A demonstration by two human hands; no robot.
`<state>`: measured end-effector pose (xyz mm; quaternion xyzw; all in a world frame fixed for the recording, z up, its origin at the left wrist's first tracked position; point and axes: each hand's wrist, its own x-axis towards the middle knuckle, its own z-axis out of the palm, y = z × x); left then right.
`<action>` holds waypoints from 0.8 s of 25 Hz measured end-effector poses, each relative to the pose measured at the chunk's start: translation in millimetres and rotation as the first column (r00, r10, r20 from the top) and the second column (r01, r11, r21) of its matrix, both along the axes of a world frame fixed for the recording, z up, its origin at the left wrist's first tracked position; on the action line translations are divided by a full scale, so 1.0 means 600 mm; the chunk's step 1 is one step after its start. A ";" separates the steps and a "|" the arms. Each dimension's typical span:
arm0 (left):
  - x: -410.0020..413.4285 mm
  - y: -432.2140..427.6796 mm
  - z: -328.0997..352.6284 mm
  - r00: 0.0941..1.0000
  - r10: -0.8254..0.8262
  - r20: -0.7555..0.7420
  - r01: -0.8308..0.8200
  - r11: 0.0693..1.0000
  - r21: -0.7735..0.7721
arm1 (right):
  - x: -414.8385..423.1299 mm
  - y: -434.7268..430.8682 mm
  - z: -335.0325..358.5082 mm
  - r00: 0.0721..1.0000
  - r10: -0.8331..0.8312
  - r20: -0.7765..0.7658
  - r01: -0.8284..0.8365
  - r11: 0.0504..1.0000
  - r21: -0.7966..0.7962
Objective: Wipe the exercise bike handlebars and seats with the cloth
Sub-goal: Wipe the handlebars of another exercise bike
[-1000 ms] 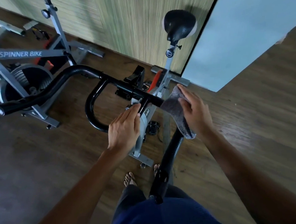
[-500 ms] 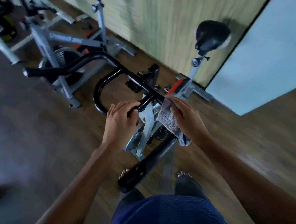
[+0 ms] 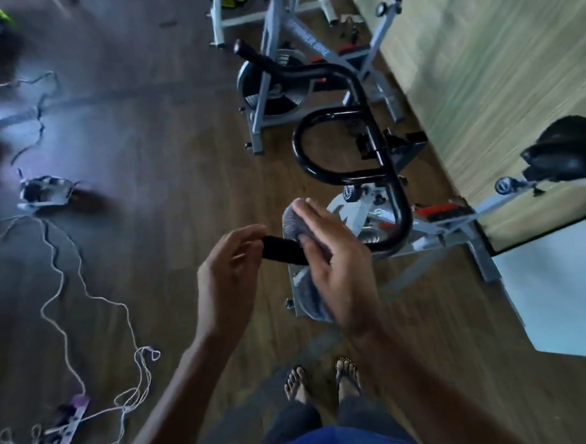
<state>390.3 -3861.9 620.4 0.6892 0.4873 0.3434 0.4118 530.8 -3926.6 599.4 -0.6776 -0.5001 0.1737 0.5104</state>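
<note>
The black handlebar [image 3: 391, 195] of the nearest exercise bike loops across the middle of the view. Its near grip end [image 3: 279, 248] points left between my hands. My right hand [image 3: 335, 264] holds the grey cloth [image 3: 293, 221] wrapped over that grip, and more cloth hangs below my palm. My left hand [image 3: 229, 270] hovers at the tip of the grip with its fingers loosely curled; whether it touches the tip is unclear. The bike's black seat [image 3: 565, 150] stands at the far right, next to the wall.
A second grey spinner bike [image 3: 285, 67] stands behind the first one. Loose cables [image 3: 62, 287] and a power strip [image 3: 61, 431] lie on the wooden floor at the left. A wood-panelled wall [image 3: 480, 56] runs along the right. My sandalled feet [image 3: 322, 381] stand below.
My view has swung left. My right hand slid the cloth from the bar's middle out to the near grip end. My left hand let go of the inner loop and moved to the grip tip.
</note>
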 end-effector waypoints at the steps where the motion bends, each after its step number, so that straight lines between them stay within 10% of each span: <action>1: -0.002 -0.007 -0.001 1.000 0.020 0.011 -0.020 1.000 0.012 | -0.023 0.009 -0.003 1.000 -0.008 0.006 0.007 1.000 0.018; 20: -0.002 -0.052 -0.019 0.999 0.040 -0.024 -0.037 0.989 0.146 | -0.079 -0.015 -0.092 0.969 -0.161 0.189 0.141 0.984 0.112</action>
